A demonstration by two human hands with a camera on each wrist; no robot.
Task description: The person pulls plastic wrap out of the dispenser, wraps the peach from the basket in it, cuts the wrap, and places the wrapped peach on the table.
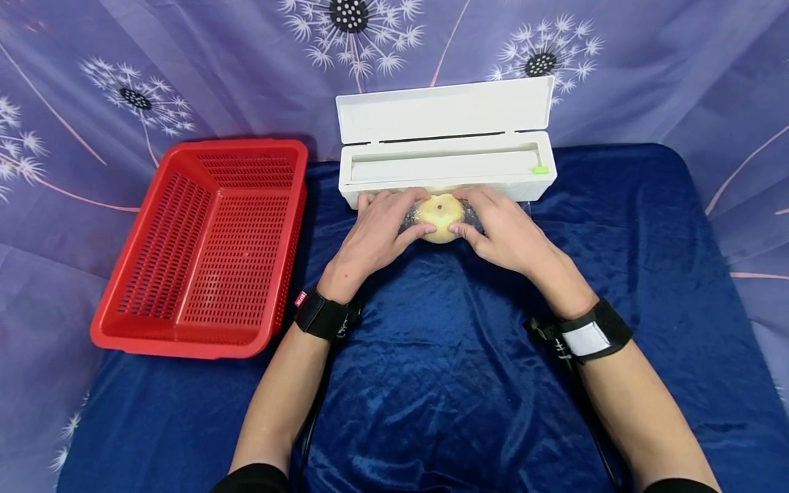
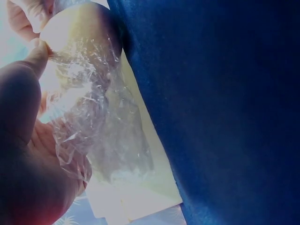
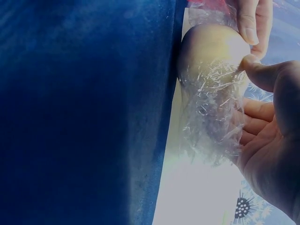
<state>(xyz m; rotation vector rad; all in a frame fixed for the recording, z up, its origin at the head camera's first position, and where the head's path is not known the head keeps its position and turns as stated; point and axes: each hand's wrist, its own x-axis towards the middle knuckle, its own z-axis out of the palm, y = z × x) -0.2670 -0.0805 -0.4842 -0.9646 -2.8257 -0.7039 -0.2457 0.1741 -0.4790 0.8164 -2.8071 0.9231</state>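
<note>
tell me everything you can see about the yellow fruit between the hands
The yellow fruit is round and pale yellow, apple-like, with a dark dimple facing up. It sits on the blue cloth just in front of the white wrap dispenser. Crinkled clear plastic wrap clings around its sides, looser and bunched toward the dispenser. The left hand and right hand cup it from either side, thumbs pinching the film against its skin.

Round yellow fruit (image 1: 440, 218), half-wrapped in crinkled clear film (image 2: 101, 140), on blue cloth

head: bright, even, sharp, edges bowed | wrists: dim foreground, glare, blur
</note>
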